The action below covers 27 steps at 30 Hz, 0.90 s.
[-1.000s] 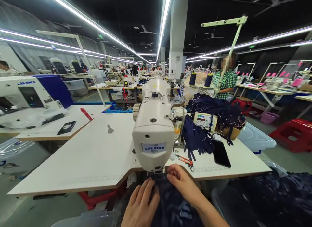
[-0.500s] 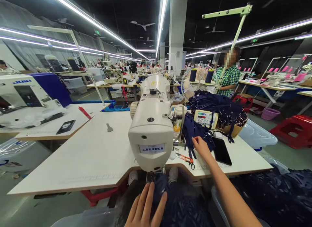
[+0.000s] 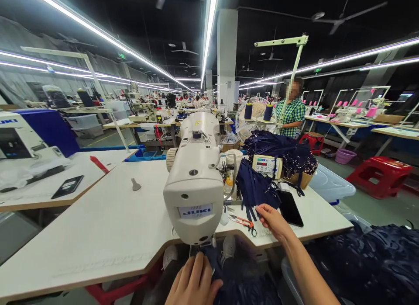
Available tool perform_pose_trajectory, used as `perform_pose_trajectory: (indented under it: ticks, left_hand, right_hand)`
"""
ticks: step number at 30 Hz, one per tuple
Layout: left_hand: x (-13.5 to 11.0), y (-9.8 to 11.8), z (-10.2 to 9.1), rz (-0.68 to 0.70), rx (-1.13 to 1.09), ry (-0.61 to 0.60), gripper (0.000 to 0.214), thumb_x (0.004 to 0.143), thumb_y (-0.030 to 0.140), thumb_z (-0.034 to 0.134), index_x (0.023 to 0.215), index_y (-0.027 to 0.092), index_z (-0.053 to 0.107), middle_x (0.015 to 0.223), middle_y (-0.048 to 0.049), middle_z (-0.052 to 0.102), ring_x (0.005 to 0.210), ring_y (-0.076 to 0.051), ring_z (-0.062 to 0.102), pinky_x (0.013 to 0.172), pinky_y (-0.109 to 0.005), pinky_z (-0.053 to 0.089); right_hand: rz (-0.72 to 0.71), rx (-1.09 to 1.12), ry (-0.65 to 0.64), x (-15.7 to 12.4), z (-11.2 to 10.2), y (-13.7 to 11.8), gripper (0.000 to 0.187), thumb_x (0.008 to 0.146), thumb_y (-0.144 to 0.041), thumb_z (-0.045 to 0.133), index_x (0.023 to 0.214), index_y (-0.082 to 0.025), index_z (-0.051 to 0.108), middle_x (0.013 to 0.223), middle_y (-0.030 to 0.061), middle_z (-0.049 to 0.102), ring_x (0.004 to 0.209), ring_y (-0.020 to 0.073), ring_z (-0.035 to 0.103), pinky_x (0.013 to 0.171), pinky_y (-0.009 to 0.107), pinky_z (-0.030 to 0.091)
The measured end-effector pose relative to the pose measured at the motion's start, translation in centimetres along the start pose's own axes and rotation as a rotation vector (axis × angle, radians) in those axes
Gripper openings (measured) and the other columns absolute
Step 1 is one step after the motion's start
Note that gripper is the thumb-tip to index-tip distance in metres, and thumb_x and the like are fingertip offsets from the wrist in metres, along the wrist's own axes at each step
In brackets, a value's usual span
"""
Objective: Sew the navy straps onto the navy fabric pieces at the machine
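My left hand (image 3: 193, 281) rests with closed-together fingers on dark navy fabric (image 3: 244, 289) just below the head of a white JUKI sewing machine (image 3: 194, 178). My right hand (image 3: 273, 220) reaches out over the white table (image 3: 114, 222), fingers pinched on a navy strip at the foot of a bundle of navy strips (image 3: 255, 187). Orange thread snips (image 3: 242, 221) lie just left of that hand, and a black phone (image 3: 290, 207) lies just right of it.
A heap of navy pieces in a box (image 3: 284, 154) and a control panel (image 3: 265, 165) stand behind the bundle. More navy fabric (image 3: 376, 261) fills a bin at right. A person in a green check shirt (image 3: 291, 112) stands by a fan. Red stools (image 3: 379, 176) are at right.
My right hand left the fabric under the needle, reached up to the navy bundle, then drew back slightly toward the table edge. My left hand stayed on the fabric.
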<state>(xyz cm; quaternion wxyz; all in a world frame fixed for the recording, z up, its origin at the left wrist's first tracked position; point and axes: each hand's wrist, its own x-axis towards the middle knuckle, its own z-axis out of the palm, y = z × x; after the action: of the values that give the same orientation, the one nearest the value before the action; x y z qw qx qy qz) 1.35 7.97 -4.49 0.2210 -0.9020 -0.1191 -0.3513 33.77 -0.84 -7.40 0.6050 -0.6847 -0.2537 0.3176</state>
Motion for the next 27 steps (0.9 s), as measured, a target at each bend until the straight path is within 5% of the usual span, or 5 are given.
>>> perform_pose_trajectory:
  ticks: [4,10,13,19,27]
  left_hand:
    - [0.8,0.6,-0.5,-0.034,0.004,-0.053,0.032,0.102,0.028,0.035,0.112,0.015,0.061,0.106,-0.0085,0.066,0.093,-0.023,0.062,0.077,-0.032,0.05]
    - [1.9,1.8,-3.4,-0.083,-0.251,-0.267,0.028,0.098,0.011,0.034,0.105,0.012,0.062,0.102,-0.0075,0.066,0.094,-0.02,0.063,0.083,-0.031,0.054]
    - [1.8,1.2,-4.6,-0.082,-0.369,-0.327,0.03,0.099,0.009,0.032,0.114,0.008,0.057,0.114,-0.0111,0.064,0.103,-0.019,0.061,0.089,-0.029,0.054]
    - [-0.1,0.3,-4.7,-0.147,-0.561,-0.349,0.03,0.1,0.01,0.033,0.123,0.007,0.051,0.128,-0.0122,0.057,0.122,-0.017,0.051,0.106,-0.028,0.044]
    - [0.7,0.0,-4.7,-0.002,-0.468,-0.346,0.029,0.101,0.013,0.034,0.121,0.009,0.055,0.124,-0.0085,0.061,0.112,-0.014,0.055,0.099,-0.024,0.046]
  right_hand:
    - [0.04,0.24,-0.195,-4.7,3.9,0.1,0.052,0.065,-0.064,0.074,0.074,-0.02,0.047,0.062,-0.0063,0.043,0.046,0.0042,0.032,0.041,0.017,0.024]
    - [0.106,0.422,-0.429,-9.4,9.3,-1.4,0.043,0.073,-0.052,0.075,0.092,-0.022,0.051,0.062,-0.0081,0.039,0.047,0.0054,0.03,0.04,0.016,0.024]
    - [0.047,0.394,-0.335,-9.6,10.5,-2.1,0.037,0.078,-0.047,0.073,0.095,-0.024,0.05,0.064,-0.0086,0.039,0.049,0.0055,0.035,0.044,0.016,0.03]
    - [-0.156,-0.004,-0.087,-9.7,11.6,-1.6,0.035,0.082,-0.052,0.066,0.078,-0.023,0.046,0.063,-0.0069,0.041,0.057,0.0103,0.04,0.053,0.023,0.035]
    - [-0.153,-0.058,-0.086,-10.7,13.1,-1.2,0.038,0.081,-0.054,0.064,0.076,-0.023,0.043,0.063,-0.0071,0.039,0.058,0.0115,0.038,0.054,0.024,0.034]
